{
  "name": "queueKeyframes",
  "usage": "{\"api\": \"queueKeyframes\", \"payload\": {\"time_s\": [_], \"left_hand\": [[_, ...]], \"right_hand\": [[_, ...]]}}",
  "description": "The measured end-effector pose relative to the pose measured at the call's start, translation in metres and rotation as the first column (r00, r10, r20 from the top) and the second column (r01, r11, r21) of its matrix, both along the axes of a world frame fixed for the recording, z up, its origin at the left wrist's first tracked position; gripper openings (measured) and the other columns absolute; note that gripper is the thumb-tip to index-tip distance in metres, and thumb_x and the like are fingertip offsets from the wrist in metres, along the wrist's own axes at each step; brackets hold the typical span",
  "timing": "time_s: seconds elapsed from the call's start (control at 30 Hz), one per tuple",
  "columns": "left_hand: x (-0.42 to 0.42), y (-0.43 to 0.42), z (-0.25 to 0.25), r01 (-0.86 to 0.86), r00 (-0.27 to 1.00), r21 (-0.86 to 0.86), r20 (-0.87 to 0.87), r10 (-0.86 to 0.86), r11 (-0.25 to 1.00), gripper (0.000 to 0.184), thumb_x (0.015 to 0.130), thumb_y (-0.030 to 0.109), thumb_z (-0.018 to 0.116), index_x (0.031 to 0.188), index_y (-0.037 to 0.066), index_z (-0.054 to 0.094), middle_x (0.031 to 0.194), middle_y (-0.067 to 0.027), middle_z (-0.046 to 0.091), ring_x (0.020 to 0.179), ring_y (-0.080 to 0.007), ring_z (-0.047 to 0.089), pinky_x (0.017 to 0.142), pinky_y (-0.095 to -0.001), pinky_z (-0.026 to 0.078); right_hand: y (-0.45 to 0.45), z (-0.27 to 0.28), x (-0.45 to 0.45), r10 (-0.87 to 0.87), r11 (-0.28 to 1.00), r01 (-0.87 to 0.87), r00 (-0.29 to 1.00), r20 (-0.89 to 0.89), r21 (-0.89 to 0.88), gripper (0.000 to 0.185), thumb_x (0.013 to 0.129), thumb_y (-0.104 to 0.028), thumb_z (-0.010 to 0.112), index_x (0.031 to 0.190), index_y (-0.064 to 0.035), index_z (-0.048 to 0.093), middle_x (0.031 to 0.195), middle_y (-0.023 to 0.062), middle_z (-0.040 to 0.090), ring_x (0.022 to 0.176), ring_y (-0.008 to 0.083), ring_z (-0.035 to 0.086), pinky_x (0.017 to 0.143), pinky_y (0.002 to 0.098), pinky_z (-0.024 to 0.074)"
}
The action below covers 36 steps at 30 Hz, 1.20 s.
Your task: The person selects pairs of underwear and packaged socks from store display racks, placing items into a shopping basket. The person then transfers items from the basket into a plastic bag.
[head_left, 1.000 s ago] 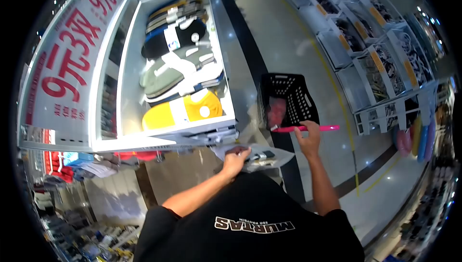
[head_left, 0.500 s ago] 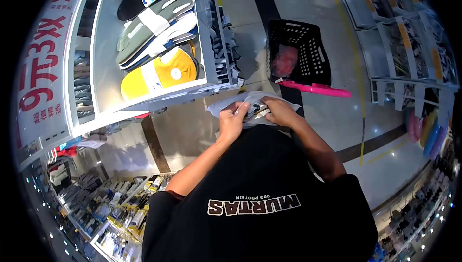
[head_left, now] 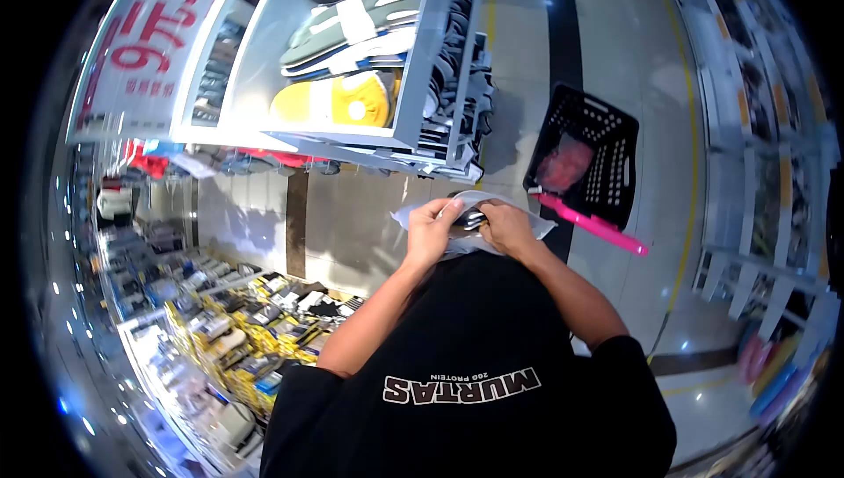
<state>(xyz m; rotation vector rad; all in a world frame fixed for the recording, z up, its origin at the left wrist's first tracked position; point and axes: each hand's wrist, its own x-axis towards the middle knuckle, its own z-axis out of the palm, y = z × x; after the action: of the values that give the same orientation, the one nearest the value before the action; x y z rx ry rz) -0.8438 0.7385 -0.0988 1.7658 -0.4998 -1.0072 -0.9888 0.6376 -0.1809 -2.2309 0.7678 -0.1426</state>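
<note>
In front of my chest is a translucent white plastic bag (head_left: pixel 459 244), its mouth facing up. My left hand (head_left: pixel 429 234) grips the bag's left rim with thumb and fingers closed. My right hand (head_left: pixel 508 229) has its fingers curled at the opening on the other side, against the bag and its contents; what the fingertips pinch is partly hidden. Between the hands, folded dark and white items (head_left: pixel 472 218) show inside the bag, too small to name for certain.
A black basket (head_left: pixel 629 140) with a pink handle (head_left: pixel 598 224) stands on the floor ahead right, holding a reddish packet (head_left: pixel 564 164). A display shelf at front left bears yellow socks (head_left: pixel 330 102) and other socks. Packaged goods (head_left: pixel 237 329) fill a stand at lower left. Shelving (head_left: pixel 765 162) lines the right.
The view has turned left, so shelf and basket appear shifted right. The basket also sits lower in view. Both hands stay at the bag, with the dark contents now showing more between them.
</note>
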Motion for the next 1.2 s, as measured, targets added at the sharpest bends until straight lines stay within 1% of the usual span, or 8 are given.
{"api": "queueKeyframes", "payload": {"time_s": [0.2, 0.53, 0.7, 0.77, 0.9, 0.97, 1.0, 1.2], "left_hand": [[0.004, 0.015, -0.007, -0.109, 0.988, 0.055, -0.101, 0.114, 0.993, 0.028, 0.098, 0.024, 0.068, 0.102, -0.003, 0.075, 0.078, -0.0011, 0.068, 0.067, -0.0062, 0.055, 0.059, -0.0262, 0.045], [0.01, 0.023, -0.017, -0.057, 0.998, -0.017, -0.01, 0.057, 0.998, 0.029, 0.097, 0.027, 0.069, 0.101, -0.002, 0.075, 0.084, -0.0028, 0.072, 0.076, -0.007, 0.059, 0.069, -0.0272, 0.048], [0.029, 0.035, -0.012, -0.119, 0.988, -0.061, -0.103, 0.113, 0.991, 0.028, 0.097, 0.025, 0.069, 0.099, -0.002, 0.075, 0.082, -0.0029, 0.072, 0.074, -0.0065, 0.059, 0.068, -0.027, 0.048], [0.038, 0.045, -0.013, -0.134, 0.974, -0.067, -0.19, 0.119, 0.989, 0.028, 0.097, 0.024, 0.069, 0.099, -0.003, 0.075, 0.082, -0.0027, 0.072, 0.074, -0.0066, 0.059, 0.067, -0.027, 0.048], [0.048, 0.064, -0.017, -0.15, 0.985, -0.045, -0.098, 0.145, 0.988, 0.027, 0.095, 0.024, 0.071, 0.1, -0.003, 0.075, 0.08, -0.0013, 0.071, 0.073, -0.0057, 0.057, 0.066, -0.0269, 0.048], [0.055, 0.07, -0.025, -0.194, 0.979, -0.078, -0.083, 0.187, 0.978, 0.026, 0.095, 0.023, 0.07, 0.099, -0.002, 0.076, 0.079, -0.0006, 0.069, 0.072, -0.0057, 0.055, 0.065, -0.0269, 0.046], [0.06, 0.073, -0.022, -0.192, 0.978, -0.065, -0.091, 0.185, 0.979, 0.027, 0.095, 0.024, 0.07, 0.099, -0.002, 0.076, 0.079, -0.0006, 0.07, 0.072, -0.0056, 0.055, 0.065, -0.0267, 0.046], [0.074, 0.096, -0.029, -0.221, 0.972, -0.077, -0.103, 0.213, 0.972, 0.029, 0.096, 0.026, 0.07, 0.098, -0.002, 0.076, 0.078, 0.0008, 0.068, 0.071, -0.005, 0.054, 0.064, -0.0257, 0.045]], "right_hand": [[-0.022, 0.032, -0.016, -0.235, 0.971, 0.22, 0.951, 0.199, 0.097, 0.028, 0.075, -0.005, 0.069, 0.103, -0.0071, 0.071, 0.096, 0.0158, 0.073, 0.092, 0.0348, 0.07, 0.083, 0.0391, 0.0546], [-0.109, 0.201, -0.032, -0.135, 0.759, -0.384, 0.696, 0.705, 0.525, 0.024, 0.085, -0.009, 0.073, 0.107, -0.0002, 0.068, 0.111, 0.0181, 0.07, 0.104, 0.0275, 0.069, 0.091, 0.0364, 0.0547], [-0.176, 0.271, 0.025, -0.009, 0.976, -0.19, 0.464, 0.886, 0.109, 0.03, 0.086, -0.021, 0.074, 0.112, -0.0053, 0.069, 0.135, 0.0236, 0.057, 0.121, 0.0333, 0.06, 0.103, 0.0453, 0.0491], [-0.199, 0.299, 0.077, 0.301, 0.898, 0.075, 0.614, 0.73, -0.433, 0.035, 0.08, -0.011, 0.077, 0.115, -0.0094, 0.071, 0.136, 0.0192, 0.056, 0.122, 0.0295, 0.057, 0.105, 0.0431, 0.0466], [-0.221, 0.31, 0.176, 0.375, 0.81, -0.052, 0.813, 0.446, -0.585, 0.04, 0.078, -0.001, 0.074, 0.117, -0.0126, 0.074, 0.125, 0.0116, 0.059, 0.117, 0.0229, 0.056, 0.099, 0.0328, 0.0473], [-0.237, 0.29, 0.227, 0.264, 0.964, -0.225, 0.771, 0.58, -0.14, 0.041, 0.081, 0.003, 0.069, 0.115, -0.019, 0.075, 0.128, 0.0083, 0.059, 0.118, 0.0235, 0.057, 0.099, 0.0322, 0.0492], [-0.241, 0.285, 0.238, 0.535, 0.595, -0.182, 0.817, 0.216, -0.783, 0.044, 0.079, 0.006, 0.069, 0.114, -0.0193, 0.076, 0.135, 0.0074, 0.053, 0.123, 0.0239, 0.056, 0.102, 0.0326, 0.0504], [-0.261, 0.29, 0.305, 0.681, 0.077, -0.405, 0.688, -0.249, -0.911, 0.081, 0.08, 0.01, 0.062, 0.141, -0.0426, 0.054, 0.151, 0.003, 0.046, 0.131, 0.0267, 0.054, 0.091, 0.0346, 0.0592]]}}
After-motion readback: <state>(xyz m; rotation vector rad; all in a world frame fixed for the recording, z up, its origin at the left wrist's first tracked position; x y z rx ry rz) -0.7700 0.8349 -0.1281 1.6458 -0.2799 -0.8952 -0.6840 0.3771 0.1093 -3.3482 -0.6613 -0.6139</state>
